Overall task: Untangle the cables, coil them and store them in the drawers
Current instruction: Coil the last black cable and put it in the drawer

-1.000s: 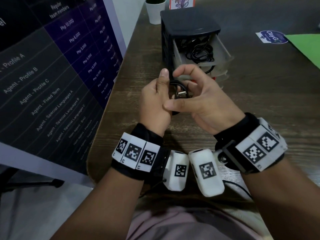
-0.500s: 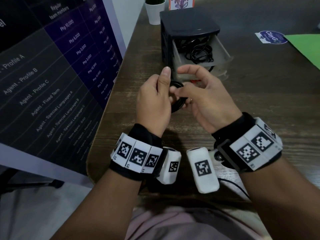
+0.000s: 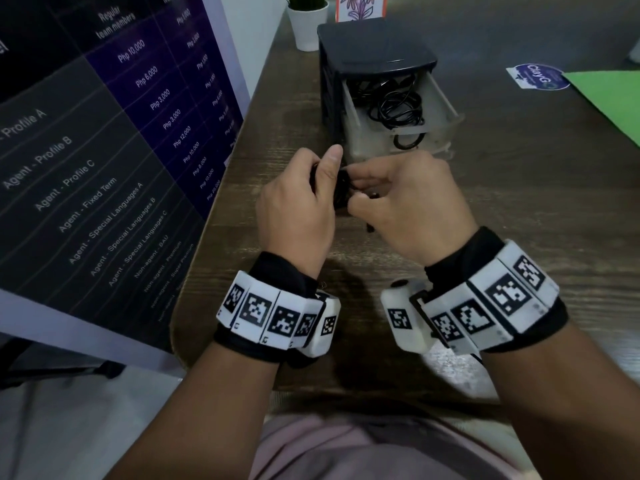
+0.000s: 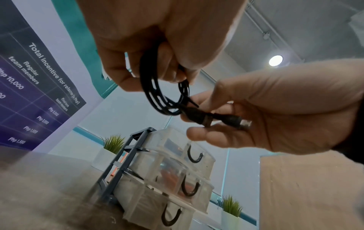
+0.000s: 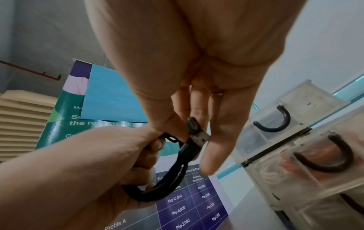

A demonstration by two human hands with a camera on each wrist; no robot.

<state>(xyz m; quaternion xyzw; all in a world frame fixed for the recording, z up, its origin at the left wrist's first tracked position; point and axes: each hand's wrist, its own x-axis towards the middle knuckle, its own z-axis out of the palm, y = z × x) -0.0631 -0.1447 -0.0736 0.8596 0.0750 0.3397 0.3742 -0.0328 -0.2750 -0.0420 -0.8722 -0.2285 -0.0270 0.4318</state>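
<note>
A small coil of black cable (image 4: 157,96) (image 5: 173,175) hangs in my left hand (image 3: 301,202), whose fingers curl round its loops. My right hand (image 3: 398,202) pinches the cable's plug end (image 4: 226,120) (image 5: 197,137) between thumb and fingers, right beside the coil. Both hands hover above the wooden table, just in front of the dark drawer unit (image 3: 374,53). Its top drawer (image 3: 446,112) stands pulled out with a loose bundle of black cables (image 3: 394,105) inside. In the head view the coil (image 3: 341,188) is mostly hidden between my hands.
A large printed banner (image 3: 104,150) stands along the table's left edge. A white plant pot (image 3: 308,26) and a card sit behind the drawer unit. A round sticker (image 3: 536,77) and a green sheet (image 3: 609,98) lie at the far right. The lower drawers (image 4: 177,179) are shut.
Both hands have drawn closer together and moved slightly toward the drawer unit. My right hand turned over and closed its fingers on the plug end beside the coil.
</note>
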